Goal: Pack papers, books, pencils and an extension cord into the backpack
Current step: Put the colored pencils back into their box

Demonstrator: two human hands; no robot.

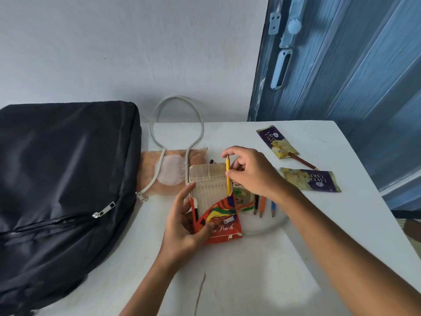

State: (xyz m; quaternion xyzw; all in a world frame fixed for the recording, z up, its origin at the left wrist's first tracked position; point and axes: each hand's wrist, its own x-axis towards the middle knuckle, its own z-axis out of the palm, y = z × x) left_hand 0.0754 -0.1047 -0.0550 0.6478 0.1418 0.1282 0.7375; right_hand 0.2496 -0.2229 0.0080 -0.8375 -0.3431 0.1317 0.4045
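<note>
A black backpack lies zipped on the left of the white table. My left hand holds a red colour-pencil box upright, its flap open. My right hand pinches a yellow pencil whose lower end is at the box's mouth. Three loose pencils lie just right of the box, partly under my right wrist. A grey extension cord loops behind the box and rests on a brown paper envelope.
Two purple Layer Cake wrappers lie at the right, with a dark red pencil poking from under the far one. A blue door stands behind the table's right corner. A wall runs along the back.
</note>
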